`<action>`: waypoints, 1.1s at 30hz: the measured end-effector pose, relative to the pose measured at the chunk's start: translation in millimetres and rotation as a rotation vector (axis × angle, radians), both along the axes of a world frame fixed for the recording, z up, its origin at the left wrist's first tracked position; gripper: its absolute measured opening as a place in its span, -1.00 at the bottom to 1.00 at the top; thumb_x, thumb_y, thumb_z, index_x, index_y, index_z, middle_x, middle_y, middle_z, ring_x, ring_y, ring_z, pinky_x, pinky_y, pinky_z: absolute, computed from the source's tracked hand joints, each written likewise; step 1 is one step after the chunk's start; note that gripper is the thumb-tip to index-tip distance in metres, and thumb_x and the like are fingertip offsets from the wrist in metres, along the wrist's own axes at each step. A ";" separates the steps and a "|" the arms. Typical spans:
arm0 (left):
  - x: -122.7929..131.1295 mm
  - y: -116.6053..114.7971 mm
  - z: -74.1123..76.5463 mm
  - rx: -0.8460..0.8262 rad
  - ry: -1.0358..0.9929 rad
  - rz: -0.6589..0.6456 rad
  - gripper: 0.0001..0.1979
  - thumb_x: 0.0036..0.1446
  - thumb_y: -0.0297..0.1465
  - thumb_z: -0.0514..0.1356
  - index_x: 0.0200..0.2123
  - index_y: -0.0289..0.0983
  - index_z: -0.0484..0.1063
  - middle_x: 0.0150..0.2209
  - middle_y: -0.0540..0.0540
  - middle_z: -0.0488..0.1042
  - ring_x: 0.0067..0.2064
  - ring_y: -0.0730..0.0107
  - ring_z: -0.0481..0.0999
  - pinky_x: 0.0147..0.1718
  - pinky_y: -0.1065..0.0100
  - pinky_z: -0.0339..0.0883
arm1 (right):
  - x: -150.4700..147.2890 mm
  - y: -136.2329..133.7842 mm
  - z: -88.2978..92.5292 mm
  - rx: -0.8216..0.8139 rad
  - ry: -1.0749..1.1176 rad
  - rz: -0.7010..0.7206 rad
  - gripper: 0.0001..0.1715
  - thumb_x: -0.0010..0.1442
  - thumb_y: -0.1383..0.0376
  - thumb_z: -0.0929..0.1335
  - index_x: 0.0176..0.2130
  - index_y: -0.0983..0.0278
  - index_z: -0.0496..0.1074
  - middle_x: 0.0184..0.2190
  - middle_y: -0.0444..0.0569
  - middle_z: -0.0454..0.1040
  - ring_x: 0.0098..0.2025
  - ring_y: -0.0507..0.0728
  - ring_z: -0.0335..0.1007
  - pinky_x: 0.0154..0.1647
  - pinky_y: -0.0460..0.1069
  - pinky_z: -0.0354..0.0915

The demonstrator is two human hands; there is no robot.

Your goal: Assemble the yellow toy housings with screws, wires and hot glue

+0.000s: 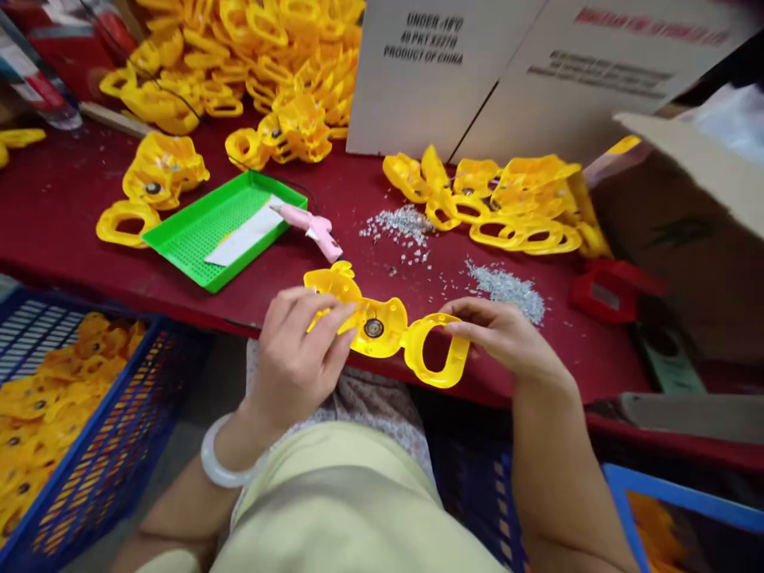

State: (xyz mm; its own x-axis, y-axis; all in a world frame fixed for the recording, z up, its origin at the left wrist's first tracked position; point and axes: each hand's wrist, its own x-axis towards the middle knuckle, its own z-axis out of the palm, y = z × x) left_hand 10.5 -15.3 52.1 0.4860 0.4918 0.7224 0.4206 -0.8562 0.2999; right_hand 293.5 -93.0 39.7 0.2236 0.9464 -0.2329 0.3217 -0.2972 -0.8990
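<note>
Both my hands hold a yellow moulded plastic piece (382,330) above the table's front edge. It has a dark round disc (373,328) at its centre and an oval loop at its right end. My left hand (298,358) wraps its left part, with the fingers covering some of it. My right hand (507,338) pinches the loop between fingers and thumb. Beyond the piece lies a pink glue gun (313,228), out of reach of neither hand's fingers but not touched. Pale silvery plastic scraps (506,291) are scattered just past my right hand.
A dark red table (77,215) holds heaps of yellow pieces (525,203) and a green mesh tray (185,247) with white paper. A blue crate (101,422) of yellow pieces stands low at left. Cardboard boxes (442,79) rise at the back.
</note>
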 end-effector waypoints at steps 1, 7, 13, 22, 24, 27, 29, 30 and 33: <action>4.5 2.9 -0.6 -0.015 0.120 0.020 -0.78 0.17 -0.45 0.23 -0.09 -0.33 0.45 -0.16 -0.21 0.50 -0.09 0.13 0.40 -0.12 0.11 0.35 | 0.1 0.3 -3.4 -0.027 -0.013 0.042 -0.56 -0.06 0.02 0.50 -0.29 0.28 0.52 -0.49 -0.10 0.50 -0.64 -0.07 0.22 -0.68 -0.13 0.18; 25.8 12.3 -22.7 -0.172 0.526 0.107 -0.90 0.23 -0.40 0.17 -0.29 -0.31 0.45 -0.31 -0.14 0.50 -0.19 0.11 0.42 -0.22 0.14 0.18 | 1.3 8.4 -28.0 0.078 -0.247 0.077 -0.61 0.10 0.00 0.41 -0.21 0.24 0.51 -0.34 -0.04 0.56 -0.41 0.05 0.41 -0.44 -0.06 0.33; 24.4 14.5 -25.4 -0.260 0.195 0.020 -0.91 0.26 -0.47 0.15 -0.33 -0.28 0.39 -0.35 -0.02 0.52 -0.27 0.33 0.46 -0.18 0.26 0.18 | -27.7 6.2 -27.1 0.414 -0.783 -0.188 -0.72 0.19 0.13 0.37 -0.17 0.26 0.48 -0.25 0.01 0.50 -0.41 0.05 0.36 -0.31 0.00 0.32; 19.7 11.3 -22.9 -0.362 0.020 -0.008 -0.92 0.22 -0.47 0.19 -0.36 -0.25 0.41 -0.38 0.03 0.54 -0.27 0.40 0.50 -0.22 0.35 0.30 | -84.7 29.9 -26.5 0.562 -0.887 0.180 -0.85 0.19 0.22 0.39 -0.26 0.26 0.46 -0.30 -0.02 0.52 -0.27 0.11 0.47 -0.34 -0.03 0.28; 16.4 9.8 -21.2 -0.439 0.007 -0.015 -0.96 0.22 -0.47 0.19 -0.30 -0.25 0.44 -0.34 0.02 0.55 -0.25 0.41 0.51 -0.22 0.37 0.33 | -85.7 32.9 -30.4 0.597 -0.867 0.173 -0.93 0.20 0.30 0.37 -0.30 0.27 0.42 -0.34 -0.04 0.52 -0.32 0.09 0.47 -0.36 -0.04 0.29; 14.1 6.5 -16.1 -0.515 0.045 -0.009 -0.86 0.20 -0.41 0.23 -0.15 -0.25 0.44 -0.33 0.01 0.54 -0.26 0.38 0.52 -0.20 0.35 0.36 | -85.2 30.9 -33.6 0.713 -0.850 0.122 -0.94 0.19 0.40 0.33 -0.25 0.27 0.37 -0.39 -0.06 0.53 -0.41 0.06 0.46 -0.42 -0.06 0.31; 16.0 3.7 -12.8 -0.481 0.098 -0.016 -0.73 0.14 -0.31 0.30 -0.10 -0.26 0.43 -0.35 -0.01 0.53 -0.26 0.33 0.52 -0.16 0.28 0.36 | -85.9 27.2 -32.9 0.803 -0.852 0.104 -0.88 0.20 0.42 0.31 -0.21 0.26 0.34 -0.37 -0.05 0.54 -0.39 0.06 0.49 -0.39 -0.05 0.35; 17.8 2.3 -11.7 -0.451 0.116 -0.029 -0.70 0.12 -0.28 0.32 -0.10 -0.27 0.44 -0.35 -0.02 0.54 -0.26 0.30 0.52 -0.15 0.25 0.35 | -86.7 25.1 -31.6 0.845 -0.850 0.102 -0.86 0.20 0.43 0.31 -0.20 0.25 0.33 -0.35 -0.03 0.55 -0.35 0.07 0.51 -0.35 -0.05 0.38; 23.8 -1.7 -12.2 -0.415 0.071 -0.084 -0.81 0.17 -0.33 0.28 -0.16 -0.28 0.46 -0.29 -0.07 0.57 -0.23 0.29 0.54 -0.14 0.23 0.35 | -90.9 19.2 -25.8 0.914 -0.796 0.106 -0.79 0.19 0.46 0.32 -0.15 0.24 0.33 -0.27 0.01 0.55 -0.21 0.09 0.52 -0.21 -0.03 0.43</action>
